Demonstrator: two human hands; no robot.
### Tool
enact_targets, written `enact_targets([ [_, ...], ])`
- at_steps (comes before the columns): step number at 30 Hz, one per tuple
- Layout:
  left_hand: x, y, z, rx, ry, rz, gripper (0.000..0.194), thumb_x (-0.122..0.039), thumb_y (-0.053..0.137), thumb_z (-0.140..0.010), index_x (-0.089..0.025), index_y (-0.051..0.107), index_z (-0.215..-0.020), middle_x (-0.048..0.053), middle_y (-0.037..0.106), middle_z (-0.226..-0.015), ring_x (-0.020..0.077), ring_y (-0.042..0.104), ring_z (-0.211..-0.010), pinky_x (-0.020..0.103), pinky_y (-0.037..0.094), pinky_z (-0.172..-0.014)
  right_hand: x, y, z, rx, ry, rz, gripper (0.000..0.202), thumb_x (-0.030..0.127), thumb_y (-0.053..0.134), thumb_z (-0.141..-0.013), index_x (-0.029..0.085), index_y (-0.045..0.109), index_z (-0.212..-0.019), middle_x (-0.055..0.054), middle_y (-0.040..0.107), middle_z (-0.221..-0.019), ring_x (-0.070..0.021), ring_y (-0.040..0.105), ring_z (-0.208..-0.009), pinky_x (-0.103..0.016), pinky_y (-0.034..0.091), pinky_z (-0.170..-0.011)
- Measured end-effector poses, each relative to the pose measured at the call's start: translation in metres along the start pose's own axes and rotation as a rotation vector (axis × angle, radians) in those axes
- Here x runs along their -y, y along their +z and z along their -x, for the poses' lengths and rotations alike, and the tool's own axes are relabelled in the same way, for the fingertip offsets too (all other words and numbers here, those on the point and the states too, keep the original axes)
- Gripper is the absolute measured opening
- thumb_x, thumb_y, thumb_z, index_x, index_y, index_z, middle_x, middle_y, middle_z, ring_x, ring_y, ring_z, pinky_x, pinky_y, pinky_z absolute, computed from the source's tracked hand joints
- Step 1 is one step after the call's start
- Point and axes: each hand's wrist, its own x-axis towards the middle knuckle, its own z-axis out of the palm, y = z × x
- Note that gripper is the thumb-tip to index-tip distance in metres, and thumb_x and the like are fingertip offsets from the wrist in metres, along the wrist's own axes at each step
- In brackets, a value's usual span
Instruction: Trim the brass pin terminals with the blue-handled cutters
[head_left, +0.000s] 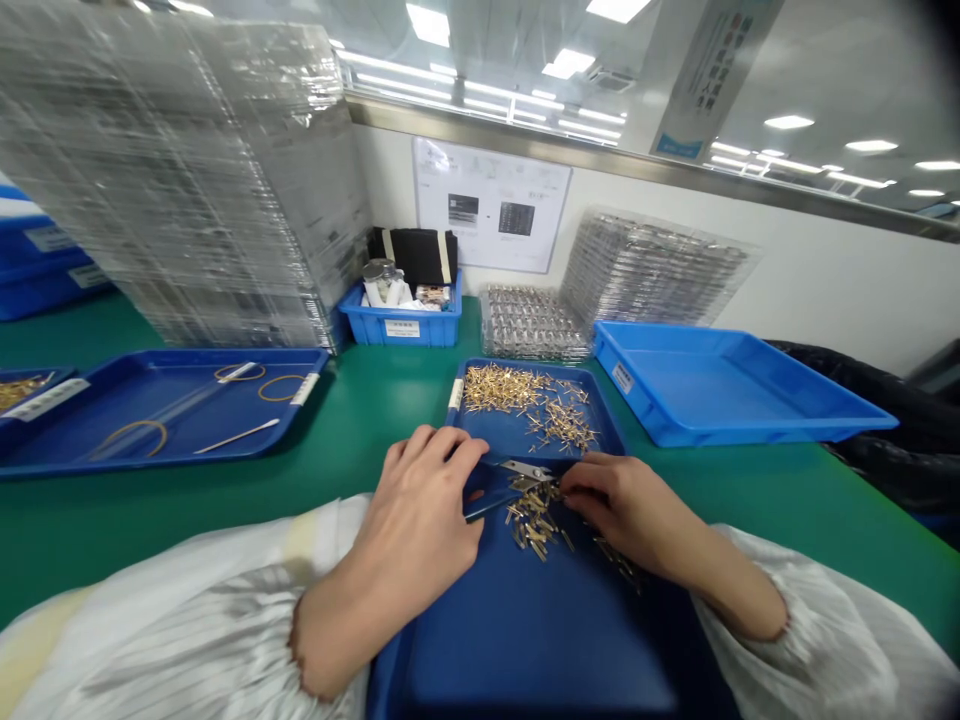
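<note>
My left hand [431, 505] is wrapped round the handles of small cutters [529, 470], whose metal jaws point right over a dark blue tray [525, 640]. Right at the jaw tips, the fingers of my right hand [626, 505] are pinched together; what they hold is too small to make out. Below the cutters lies a loose pile of small gold pins [536, 520], and more pins lie partly under my right hand. Just behind, a smaller blue tray [491, 435] holds many gold pins [506, 388].
Left stands a tall wrapped stack [187, 180] behind a blue tray [217, 435] with rubber bands and a swab. A small blue bin [360, 325], clear plastic trays [534, 325] and a large empty blue tray [720, 385] stand at the back.
</note>
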Motion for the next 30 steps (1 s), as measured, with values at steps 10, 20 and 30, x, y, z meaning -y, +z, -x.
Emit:
enact_targets([
  [10, -0.002, -0.001, 0.001, 0.043, 0.027, 0.047, 0.034, -0.010, 0.052, -0.067, -0.019, 0.053, -0.100, 0.005, 0.055, -0.099, 0.0246, 0.046, -0.092, 0.041, 0.037, -0.078, 0.010, -0.005, -0.001, -0.201, 0.012, -0.281, 0.013, 0.012, 0.052, -0.081, 0.017, 0.064, -0.080, -0.001, 0.063, -0.074, -0.0123, 0.057, -0.067, -0.021, 0.043, -0.062],
  [20, -0.003, 0.000, 0.002, 0.063, 0.079, 0.096, 0.032, -0.010, 0.052, -0.070, -0.020, 0.052, -0.100, 0.004, 0.053, -0.098, 0.0235, 0.044, -0.092, 0.040, 0.036, -0.077, 0.017, -0.002, 0.001, -0.222, -0.007, -0.331, 0.014, 0.014, 0.052, -0.082, 0.018, 0.065, -0.081, -0.001, 0.065, -0.076, -0.0129, 0.059, -0.070, -0.021, 0.044, -0.064],
  [30, -0.006, -0.003, 0.004, 0.056, 0.123, -0.011, 0.027, -0.007, 0.047, -0.071, -0.019, 0.055, -0.094, 0.005, 0.054, -0.092, 0.0229, 0.045, -0.086, 0.040, 0.036, -0.074, 0.024, -0.004, 0.000, -0.224, -0.064, -0.259, 0.011, 0.011, 0.048, -0.082, 0.016, 0.055, -0.075, -0.001, 0.056, -0.073, -0.0113, 0.051, -0.066, -0.021, 0.039, -0.059],
])
